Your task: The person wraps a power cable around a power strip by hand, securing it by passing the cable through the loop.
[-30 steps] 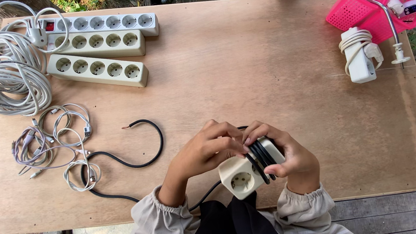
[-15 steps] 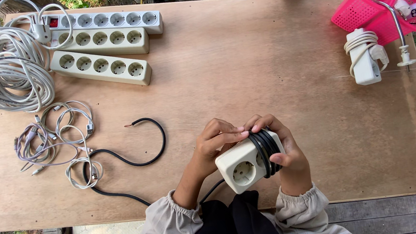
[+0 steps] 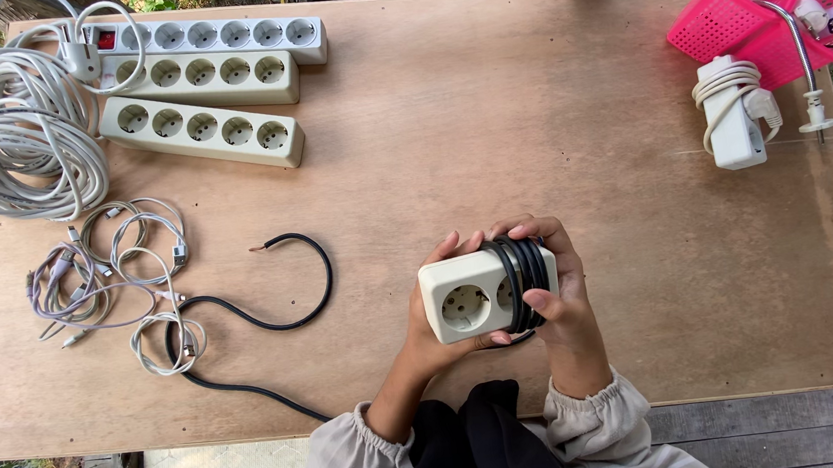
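Both hands clasp a cream two-socket power strip [image 3: 471, 304] above the near middle of the plywood table [image 3: 527, 114]; left hand [image 3: 436, 338] cups it from underneath and behind, fingertips curling over the top edge, thumb along the lower front, closed on the body; right hand [image 3: 558, 302] wraps the right end, fingers over the top and thumb pressed on the black cable [image 3: 524, 280] that sits in several tight turns round that end, sockets facing up toward the camera; the loose remainder of the same black cable [image 3: 274, 322] trails left across the table from the near edge, loops round and ends in a bare tip near the centre-left; just left of that loop lies a tangle of thin white and grey charging cables [image 3: 109, 281]; far left corner holds three long cream multi-socket strips [image 3: 202, 77] lying side by side, the rearmost with a red switch, beside a big coil of thick white cord [image 3: 17, 148]; well apart at the far right corner sits a pink plastic basket [image 3: 748, 9], hanging partly over the table edge, with a white adapter wrapped in its own cord [image 3: 732, 111] just in front of it and a small gooseneck lamp [image 3: 807, 49] beside
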